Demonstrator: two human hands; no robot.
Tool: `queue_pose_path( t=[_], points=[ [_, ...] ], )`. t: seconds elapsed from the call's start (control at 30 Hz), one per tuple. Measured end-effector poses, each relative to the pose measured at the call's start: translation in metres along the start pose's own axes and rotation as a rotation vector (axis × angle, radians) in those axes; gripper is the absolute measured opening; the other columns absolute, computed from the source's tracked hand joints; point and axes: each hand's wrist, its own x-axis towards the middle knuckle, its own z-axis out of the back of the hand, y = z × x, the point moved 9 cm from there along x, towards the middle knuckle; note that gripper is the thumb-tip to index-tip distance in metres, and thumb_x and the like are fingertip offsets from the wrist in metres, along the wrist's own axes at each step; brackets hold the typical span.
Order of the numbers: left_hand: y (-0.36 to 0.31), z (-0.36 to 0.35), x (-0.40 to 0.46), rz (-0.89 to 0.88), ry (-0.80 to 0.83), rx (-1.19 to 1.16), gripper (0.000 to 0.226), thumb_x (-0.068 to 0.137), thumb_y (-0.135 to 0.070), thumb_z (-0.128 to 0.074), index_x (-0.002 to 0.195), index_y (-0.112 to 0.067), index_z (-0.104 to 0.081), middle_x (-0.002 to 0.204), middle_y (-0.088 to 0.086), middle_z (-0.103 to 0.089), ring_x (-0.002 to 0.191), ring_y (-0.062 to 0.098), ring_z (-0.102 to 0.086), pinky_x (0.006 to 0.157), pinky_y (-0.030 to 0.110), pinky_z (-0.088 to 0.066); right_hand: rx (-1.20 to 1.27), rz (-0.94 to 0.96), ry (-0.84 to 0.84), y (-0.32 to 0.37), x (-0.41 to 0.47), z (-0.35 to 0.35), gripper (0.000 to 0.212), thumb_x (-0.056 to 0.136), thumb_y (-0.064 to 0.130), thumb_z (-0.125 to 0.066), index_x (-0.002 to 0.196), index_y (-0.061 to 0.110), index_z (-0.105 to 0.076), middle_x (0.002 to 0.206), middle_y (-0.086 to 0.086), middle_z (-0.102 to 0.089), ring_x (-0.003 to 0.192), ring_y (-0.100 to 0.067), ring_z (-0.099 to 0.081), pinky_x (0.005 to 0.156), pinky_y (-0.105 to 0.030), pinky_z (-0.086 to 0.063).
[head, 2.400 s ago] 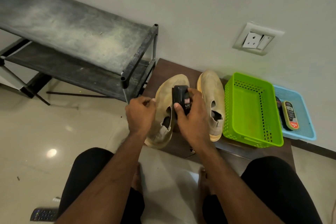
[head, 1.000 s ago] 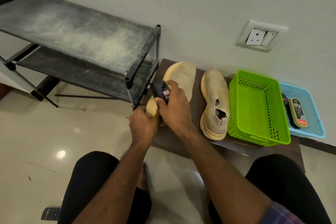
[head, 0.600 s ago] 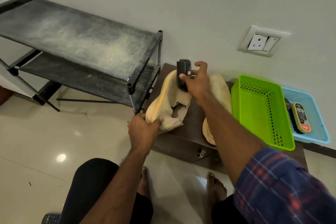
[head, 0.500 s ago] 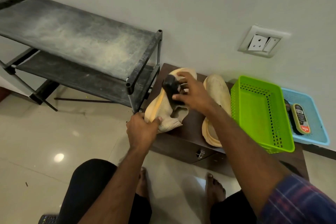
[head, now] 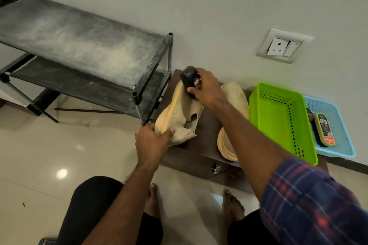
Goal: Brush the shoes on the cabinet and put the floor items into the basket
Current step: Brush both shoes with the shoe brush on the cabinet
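Two beige knit shoes lie on a low dark brown cabinet (head: 201,157). The left shoe (head: 177,113) is tipped on its side, and my left hand (head: 152,141) grips its heel end. My right hand (head: 207,89) holds a black shoe brush (head: 190,78) against the toe end of that shoe. The other shoe (head: 235,95) lies flat to the right, partly hidden by my right forearm. An empty green basket (head: 278,117) stands right of the shoes. A remote control (head: 46,241) lies on the floor at the bottom left edge.
A light blue tray (head: 338,125) holding a shoe polish tin (head: 324,129) sits right of the green basket. A dusty black two-tier rack (head: 79,42) stands left of the cabinet. My bare feet and knees are on the glossy tiled floor below. A wall socket is above.
My right hand has swept the brush from the middle of the tilted shoe up to its toe end. My left hand still grips the heel.
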Motion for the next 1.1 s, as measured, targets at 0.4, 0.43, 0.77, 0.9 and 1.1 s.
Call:
queue_pose_path(
  t=[0.4,0.43,0.77,0.9,1.1],
  points=[
    [-0.005,0.002,0.003,0.011,-0.03,0.025,0.051,0.066,-0.052,-0.082,0.098,-0.015,-0.07,0.09,0.003,-0.07,0.082,0.029,-0.071,0.067,0.048,-0.064,0.327,0.006,-0.08,-0.009,-0.035,0.023,0.066,0.083,0.017,-0.079,0.141,0.021,-0.049,0.137,0.001,-0.058,0.123,-0.013,-0.055,0.103,-0.032,-0.048],
    [-0.006,0.002,0.003,0.004,-0.026,0.034,0.048,0.068,-0.051,-0.082,0.098,-0.015,-0.071,0.089,0.004,-0.07,0.081,0.028,-0.071,0.067,0.047,-0.064,0.204,0.033,-0.098,-0.005,-0.029,0.023,0.069,0.082,0.014,-0.079,0.143,0.02,-0.047,0.139,-0.001,-0.055,0.125,-0.015,-0.053,0.105,-0.031,-0.045],
    [-0.004,0.002,0.005,-0.021,-0.016,0.013,0.063,0.056,-0.072,-0.067,0.087,-0.018,-0.067,0.083,0.004,-0.068,0.077,0.028,-0.07,0.065,0.048,-0.063,0.83,-0.001,0.242,0.009,-0.049,-0.02,0.059,0.088,0.005,-0.072,0.141,0.013,-0.047,0.137,-0.008,-0.057,0.127,-0.024,-0.057,0.096,-0.048,-0.054],
    [-0.006,0.002,0.005,0.014,-0.015,-0.091,0.06,0.05,-0.073,-0.071,0.085,-0.025,-0.067,0.085,0.0,-0.071,0.081,0.026,-0.073,0.068,0.049,-0.063,1.17,-0.106,0.167,-0.009,-0.072,-0.01,0.062,0.088,0.0,-0.069,0.143,0.016,-0.046,0.142,-0.009,-0.054,0.131,-0.03,-0.055,0.097,-0.061,-0.05],
    [-0.022,-0.002,-0.003,-0.041,0.047,-0.159,0.036,0.062,-0.048,-0.088,0.088,-0.033,-0.069,0.087,-0.004,-0.075,0.081,0.019,-0.074,0.069,0.047,-0.064,0.491,0.19,0.261,0.025,-0.086,-0.018,0.066,0.082,-0.016,-0.055,0.137,0.021,-0.055,0.143,0.003,-0.05,0.14,-0.015,-0.042,0.117,-0.034,-0.036]
  ],
)
